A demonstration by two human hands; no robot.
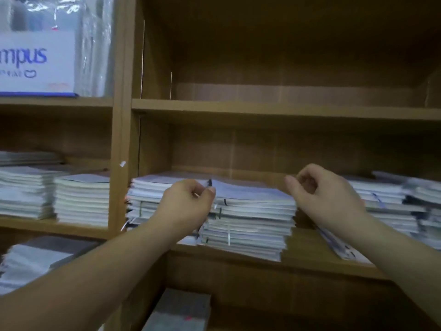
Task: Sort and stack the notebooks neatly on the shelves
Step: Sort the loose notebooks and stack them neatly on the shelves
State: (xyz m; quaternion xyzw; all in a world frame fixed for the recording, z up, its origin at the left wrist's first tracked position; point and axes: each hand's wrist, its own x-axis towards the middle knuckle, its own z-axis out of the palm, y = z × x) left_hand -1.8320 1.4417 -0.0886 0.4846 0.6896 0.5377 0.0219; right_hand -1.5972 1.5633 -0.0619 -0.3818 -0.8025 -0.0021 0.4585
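Several stacks of pale notebooks lie on the middle wooden shelf (310, 261). My left hand (188, 201) sits at the upper left corner of the centre stack (250, 218), its curled fingers and thumb pinching the left edge of the top notebook (248, 191). Part of a shorter stack (148, 194) shows behind that hand. My right hand (327, 194) hovers just past the centre stack's right edge with its fingers curled and nothing in it. Uneven stacks (381, 201) fill the shelf's right end. One notebook (341, 249) lies slanted under my right forearm.
The upper shelf board (262, 108) in this bay carries nothing visible. Two tidy stacks (82, 199) fill the left bay, below a white Campus box (35, 63) and plastic-wrapped packs. Lower down are a notebook pile (35, 259) and a grey-covered pile (181, 311).
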